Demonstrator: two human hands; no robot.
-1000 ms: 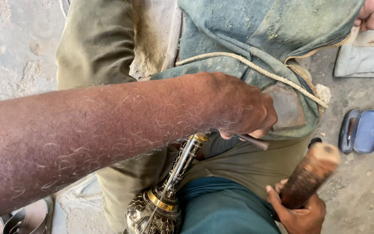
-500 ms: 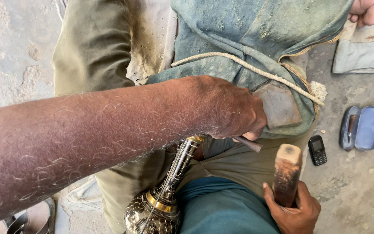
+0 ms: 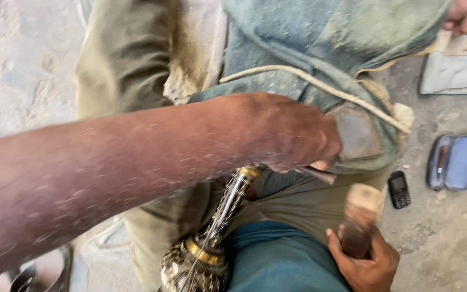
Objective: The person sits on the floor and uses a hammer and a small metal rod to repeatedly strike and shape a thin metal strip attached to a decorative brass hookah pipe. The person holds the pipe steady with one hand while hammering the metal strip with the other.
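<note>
A metal vase [image 3: 212, 238] lies across the person's lap at the near middle, its long slim neck running up and to the right, silvery with fine engraved lines and a brass ring at the mouth; a brass collar joins the neck to a round body covered in a dark and bright engraved pattern. The left hand [image 3: 293, 135] is closed over the vase's mouth, gripping a thin metal tool [image 3: 320, 174] whose tip shows just right of the fingers. The right hand [image 3: 366, 262], near right, is closed around one wooden mallet [image 3: 359, 219], blurred, its pale head up. On the floor [image 3: 449, 232] to the right lie one small dark phone [image 3: 399, 189] and, just beside it, one open blue case [image 3: 455, 162]. At the far right corner another person's hand [image 3: 466, 15] shows.
</note>
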